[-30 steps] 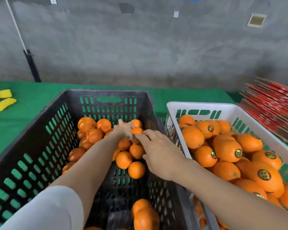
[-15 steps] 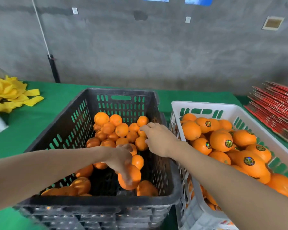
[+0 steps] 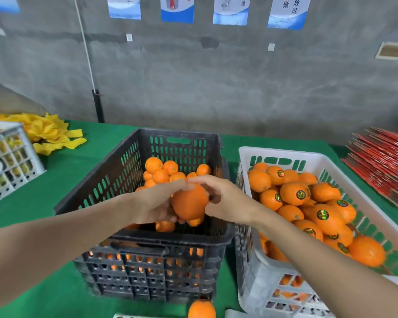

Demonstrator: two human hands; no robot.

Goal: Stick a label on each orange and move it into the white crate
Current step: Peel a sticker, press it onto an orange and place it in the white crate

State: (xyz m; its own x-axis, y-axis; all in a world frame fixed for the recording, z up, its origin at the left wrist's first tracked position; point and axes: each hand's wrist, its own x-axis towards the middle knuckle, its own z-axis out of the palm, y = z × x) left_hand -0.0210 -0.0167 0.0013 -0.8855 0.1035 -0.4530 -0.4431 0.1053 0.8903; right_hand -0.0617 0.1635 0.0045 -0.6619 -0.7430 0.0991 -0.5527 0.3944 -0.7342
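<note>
Orange [image 3: 190, 201] now lifted above black crate [image 3: 133, 157], gripped by left fingers [image 3: 170, 187]; right fingers [image 3: 207, 180] curl onto its top, so labelling is likely starting.

Soft, even light fills the scene, probably from overhead. Shadows are faint, with a dim patch inside the black crate [image 3: 115, 175] and a thin one beneath it on the green cloth [image 3: 55, 198]. The round labels [image 3: 322, 214] glint. The left hand [image 3: 154, 203], the right hand [image 3: 225, 200] and the orange [image 3: 190, 203] between them are smeared by motion. The posters [image 3: 287, 10] and the red stack [image 3: 381, 166] bend and soften toward the edges.
</note>
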